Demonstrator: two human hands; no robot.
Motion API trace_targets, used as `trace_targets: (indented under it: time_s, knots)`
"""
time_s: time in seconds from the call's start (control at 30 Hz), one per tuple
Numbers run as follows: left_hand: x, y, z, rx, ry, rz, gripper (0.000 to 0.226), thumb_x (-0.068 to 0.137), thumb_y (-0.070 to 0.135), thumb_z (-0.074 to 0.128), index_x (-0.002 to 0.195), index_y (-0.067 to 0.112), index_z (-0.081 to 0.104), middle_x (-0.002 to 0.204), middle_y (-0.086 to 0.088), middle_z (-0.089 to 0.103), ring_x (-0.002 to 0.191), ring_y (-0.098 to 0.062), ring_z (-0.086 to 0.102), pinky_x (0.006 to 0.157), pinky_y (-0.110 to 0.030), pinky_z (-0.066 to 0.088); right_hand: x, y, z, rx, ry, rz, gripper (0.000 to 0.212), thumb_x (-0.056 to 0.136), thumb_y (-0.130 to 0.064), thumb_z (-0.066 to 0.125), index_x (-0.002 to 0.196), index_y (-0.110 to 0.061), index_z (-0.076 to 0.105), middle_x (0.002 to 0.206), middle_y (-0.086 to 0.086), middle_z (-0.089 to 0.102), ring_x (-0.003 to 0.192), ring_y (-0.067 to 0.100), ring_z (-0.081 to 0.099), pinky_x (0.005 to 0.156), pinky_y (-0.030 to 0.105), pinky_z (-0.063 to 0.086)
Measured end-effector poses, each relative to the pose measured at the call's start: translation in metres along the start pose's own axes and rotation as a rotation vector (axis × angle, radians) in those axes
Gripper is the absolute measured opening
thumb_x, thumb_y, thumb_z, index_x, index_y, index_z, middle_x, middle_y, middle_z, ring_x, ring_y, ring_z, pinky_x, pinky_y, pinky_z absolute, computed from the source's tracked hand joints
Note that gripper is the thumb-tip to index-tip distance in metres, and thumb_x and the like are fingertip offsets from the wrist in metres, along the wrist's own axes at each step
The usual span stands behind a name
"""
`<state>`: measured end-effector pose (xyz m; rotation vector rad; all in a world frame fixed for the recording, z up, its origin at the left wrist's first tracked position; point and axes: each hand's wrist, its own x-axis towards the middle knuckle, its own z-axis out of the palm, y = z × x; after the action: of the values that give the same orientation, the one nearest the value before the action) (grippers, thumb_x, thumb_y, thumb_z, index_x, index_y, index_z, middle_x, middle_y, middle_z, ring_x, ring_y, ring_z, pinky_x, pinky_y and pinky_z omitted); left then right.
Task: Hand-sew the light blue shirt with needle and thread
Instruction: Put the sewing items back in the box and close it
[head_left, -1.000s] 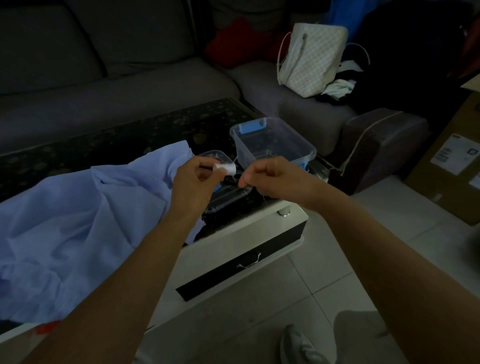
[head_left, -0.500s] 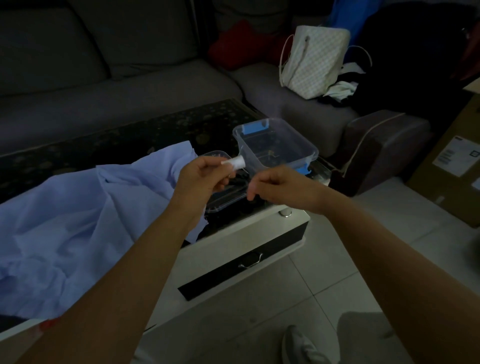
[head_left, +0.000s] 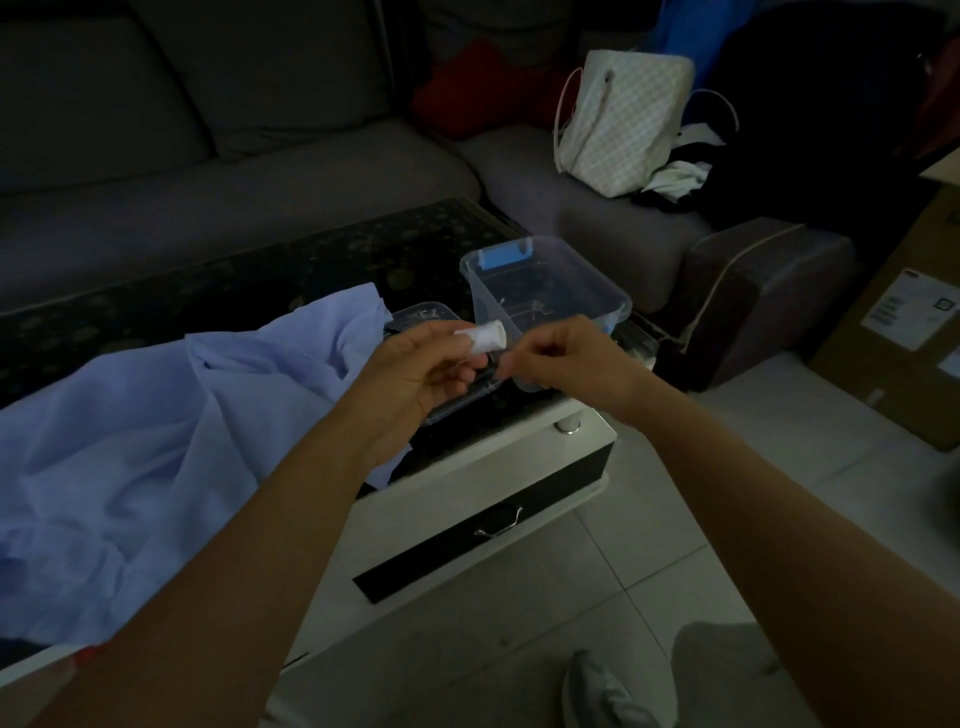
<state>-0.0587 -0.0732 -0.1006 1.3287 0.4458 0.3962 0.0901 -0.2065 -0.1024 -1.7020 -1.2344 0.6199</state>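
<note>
Standing behind is a clear plastic box (head_left: 550, 291); left hand (head_left: 415, 370) grips a white thread spool (head_left: 487, 336) pointing right; right hand (head_left: 567, 359) pinched, contents unclear.

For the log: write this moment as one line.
left hand holds spool | right hand pinched beside it | shirt on table

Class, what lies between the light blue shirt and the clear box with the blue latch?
Head view: a low clear tray, partly hidden by the left hand holding a white spool.
</note>
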Motion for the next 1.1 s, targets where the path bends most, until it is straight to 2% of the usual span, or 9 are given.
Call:
trace_targets:
  time_s: [0.13, 0.27, 0.37, 0.47, 0.57, 0.67, 0.8, 0.9, 1.1]
  knots:
    - [0.005, -0.01, -0.001, 0.279, 0.211, 0.073, 0.013, 0.087, 0.012, 0.066, 0.1, 0.013, 0.065, 0.081, 0.0, 0.071, 0.071, -0.006, 0.064, 0.066, -0.017, 0.052, -0.004, -0.005, 0.002, 0.043, -0.157, 0.006, 0.013, 0.092, -0.014, 0.062, 0.093, -0.006, 0.072, 0.072, 0.008, 0.067, 0.062, 0.0, 0.056, 0.059, 0.011, 0.044]
    - [0.007, -0.012, -0.003, 0.371, 0.271, 0.086, 0.008, 0.086, 0.011, 0.067, 0.092, 0.015, 0.063, 0.083, -0.005, 0.069, 0.07, -0.008, 0.062, 0.064, -0.016, 0.051, -0.001, -0.004, 0.002, 0.116, 0.02, -0.072, 0.012, 0.094, -0.014, 0.06, 0.09, -0.013, 0.072, 0.063, -0.008, 0.061, 0.061, 0.006, 0.054, 0.064, 0.02, 0.044]
    - [0.007, -0.011, -0.002, 0.36, 0.267, 0.083, 0.007, 0.087, 0.011, 0.066, 0.091, 0.014, 0.063, 0.078, -0.003, 0.069, 0.064, -0.005, 0.061, 0.061, -0.013, 0.05, 0.005, 0.002, 0.003, 0.068, 0.196, -0.153, 0.022, 0.091, -0.012, 0.063, 0.112, -0.016, 0.064, 0.1, 0.002, 0.065, 0.089, 0.013, 0.061, 0.078, 0.021, 0.049]
    - [0.006, -0.012, 0.0, 0.353, 0.206, 0.091, 0.011, 0.087, 0.01, 0.065, 0.099, 0.01, 0.065, 0.076, -0.001, 0.07, 0.069, -0.008, 0.063, 0.067, -0.018, 0.052, 0.008, 0.004, 0.005, -0.094, 0.083, -0.162, 0.051, 0.086, -0.018, 0.07, 0.134, -0.02, 0.049, 0.129, -0.004, 0.054, 0.114, 0.008, 0.054, 0.087, 0.02, 0.049]
    - [0.007, -0.014, 0.005, 0.332, 0.143, 0.111, 0.016, 0.087, 0.012, 0.066, 0.103, 0.012, 0.065, 0.083, -0.004, 0.071, 0.078, -0.014, 0.064, 0.073, -0.023, 0.052, 0.009, -0.001, 0.002, -0.081, 0.02, -0.114, 0.03, 0.087, -0.019, 0.069, 0.116, -0.015, 0.064, 0.108, -0.005, 0.067, 0.098, 0.008, 0.064, 0.085, 0.025, 0.054]
    - [0.011, -0.012, 0.013, 0.284, 0.133, 0.131, 0.021, 0.088, 0.015, 0.065, 0.109, 0.013, 0.064, 0.089, -0.003, 0.073, 0.081, -0.014, 0.066, 0.073, -0.022, 0.053, 0.01, -0.003, -0.006, 0.019, 0.098, -0.094, 0.021, 0.083, -0.021, 0.073, 0.101, -0.011, 0.068, 0.093, 0.001, 0.071, 0.086, 0.015, 0.068, 0.08, 0.027, 0.056]
    - [0.024, -0.005, 0.026, 0.324, 0.157, 0.138, 0.028, 0.093, 0.019, 0.06, 0.12, 0.02, 0.058, 0.104, -0.005, 0.069, 0.095, -0.015, 0.064, 0.082, -0.027, 0.053, 0.019, 0.003, -0.018, 0.077, 0.439, -0.017, 0.023, 0.077, -0.026, 0.079, 0.093, -0.015, 0.066, 0.083, -0.003, 0.067, 0.078, 0.009, 0.064, 0.073, 0.022, 0.053]
    - [0.038, -0.005, 0.032, 0.504, 0.124, 0.148, 0.034, 0.093, 0.019, 0.059, 0.126, 0.024, 0.054, 0.113, 0.002, 0.059, 0.099, -0.008, 0.057, 0.077, -0.013, 0.045, 0.024, 0.01, -0.023, 0.008, 0.661, 0.042, 0.022, 0.08, -0.033, 0.078, 0.088, -0.018, 0.063, 0.081, -0.005, 0.065, 0.073, 0.005, 0.063, 0.065, 0.017, 0.051]
    - [0.056, -0.021, 0.04, 0.607, 0.017, 0.031, 0.041, 0.094, 0.021, 0.058, 0.134, 0.022, 0.05, 0.13, -0.001, 0.056, 0.113, -0.014, 0.056, 0.09, -0.02, 0.044, 0.029, 0.022, -0.018, -0.239, 0.648, 0.168, 0.018, 0.087, -0.031, 0.07, 0.088, -0.019, 0.057, 0.075, -0.013, 0.056, 0.069, 0.001, 0.055, 0.058, 0.012, 0.04]
